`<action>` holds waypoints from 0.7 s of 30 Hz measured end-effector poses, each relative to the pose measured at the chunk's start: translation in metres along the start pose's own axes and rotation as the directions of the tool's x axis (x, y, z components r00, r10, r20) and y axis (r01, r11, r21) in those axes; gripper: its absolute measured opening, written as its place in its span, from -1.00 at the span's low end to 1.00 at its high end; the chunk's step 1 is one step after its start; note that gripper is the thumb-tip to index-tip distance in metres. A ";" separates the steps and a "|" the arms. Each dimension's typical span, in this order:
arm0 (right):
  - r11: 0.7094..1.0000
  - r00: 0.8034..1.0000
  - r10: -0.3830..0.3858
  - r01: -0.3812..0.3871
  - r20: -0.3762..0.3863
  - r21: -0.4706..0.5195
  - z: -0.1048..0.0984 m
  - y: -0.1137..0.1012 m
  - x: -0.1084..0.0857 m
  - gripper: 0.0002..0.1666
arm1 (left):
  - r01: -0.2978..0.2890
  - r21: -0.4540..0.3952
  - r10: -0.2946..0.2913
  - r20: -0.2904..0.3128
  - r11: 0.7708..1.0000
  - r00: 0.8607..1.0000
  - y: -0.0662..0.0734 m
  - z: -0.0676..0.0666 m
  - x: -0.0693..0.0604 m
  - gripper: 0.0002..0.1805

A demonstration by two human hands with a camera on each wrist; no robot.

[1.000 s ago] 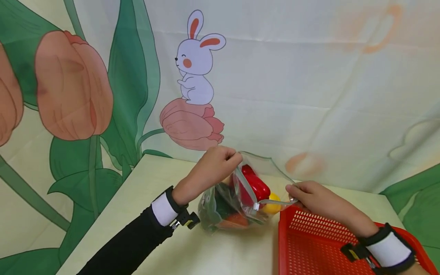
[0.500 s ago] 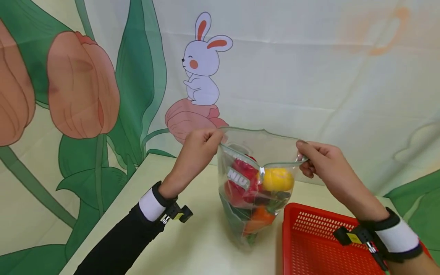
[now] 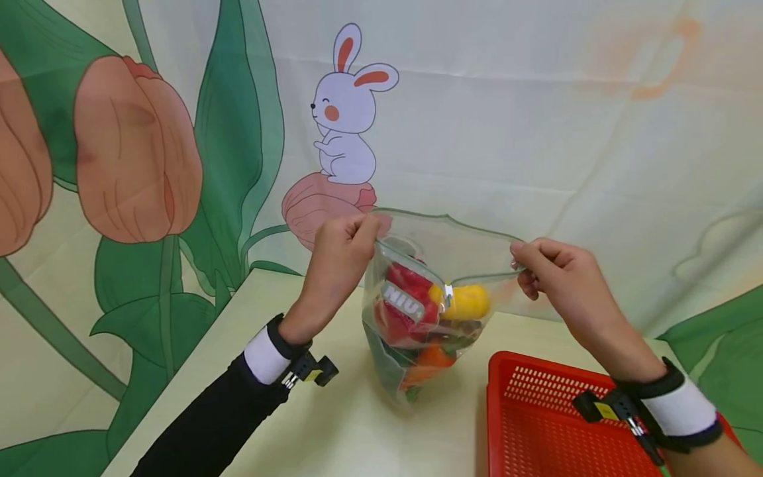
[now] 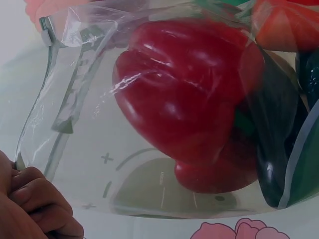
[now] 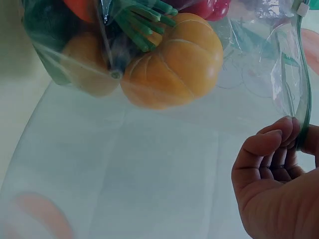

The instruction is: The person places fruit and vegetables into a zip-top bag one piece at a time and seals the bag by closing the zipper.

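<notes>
A clear zip bag (image 3: 390, 361) with green edging and a white slider (image 3: 449, 295) hangs upright between both hands, its mouth stretched wide. At the top left corner my left hand (image 3: 340, 265) grips the edge. My right hand (image 3: 569, 281) pinches the right corner between thumb and fingers. Inside, a red bell pepper (image 4: 184, 94) lies beside a long dark vegetable (image 4: 274, 134). A small yellow-orange pumpkin (image 5: 174, 62) shows in the right wrist view, near green stalks (image 5: 144, 20). Lower down is an orange vegetable (image 3: 435, 358), partly hidden.
To the right on the pale table (image 3: 310, 397) stands a red perforated basket (image 3: 497, 411), under my right forearm. Behind the table hangs a cloth (image 3: 489, 132) printed with tulips and a rabbit.
Both hands have raised the bag and spread its mouth; it has swung from leaning over to hanging upright. In the last half second it has shifted slightly left.
</notes>
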State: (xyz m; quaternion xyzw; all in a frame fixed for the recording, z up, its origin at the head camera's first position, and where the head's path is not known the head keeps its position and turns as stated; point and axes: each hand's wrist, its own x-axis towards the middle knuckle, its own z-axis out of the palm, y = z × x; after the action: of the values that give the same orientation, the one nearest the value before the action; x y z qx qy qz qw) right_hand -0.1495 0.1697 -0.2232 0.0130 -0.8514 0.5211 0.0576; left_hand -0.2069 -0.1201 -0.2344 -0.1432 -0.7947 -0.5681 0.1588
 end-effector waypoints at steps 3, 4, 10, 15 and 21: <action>0.997 1.000 0.011 -0.011 -0.003 -0.070 0.004 0.005 0.002 -0.40 | 0.021 0.006 -0.022 0.023 1.000 1.000 -0.008 0.003 -0.005 -0.46; 0.994 1.000 0.009 -0.009 -0.001 -0.109 0.006 0.007 0.002 -0.40 | 0.033 0.009 -0.033 0.036 0.999 0.999 -0.011 0.005 -0.007 -0.46; 0.953 0.999 -0.039 0.046 0.029 -0.300 0.019 0.016 0.002 -0.47 | 0.070 0.134 -0.093 0.168 0.988 0.981 -0.021 0.006 -0.014 -0.54; 0.905 0.987 -0.135 0.158 0.087 -0.395 0.028 0.018 0.000 -0.60 | 0.057 0.299 -0.152 0.305 0.952 0.940 -0.013 -0.001 -0.002 -0.62; 0.862 0.947 -0.231 0.305 0.222 -0.404 0.037 0.021 -0.002 -0.73 | 0.027 0.323 -0.174 0.437 0.946 0.883 -0.005 0.009 0.016 -0.38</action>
State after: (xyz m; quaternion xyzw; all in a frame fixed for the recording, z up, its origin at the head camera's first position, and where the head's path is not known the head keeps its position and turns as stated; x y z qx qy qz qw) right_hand -0.1521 0.1462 -0.2591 0.1616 -0.9374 0.3027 0.0600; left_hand -0.2243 -0.1123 -0.2344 -0.2051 -0.8945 -0.3949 -0.0433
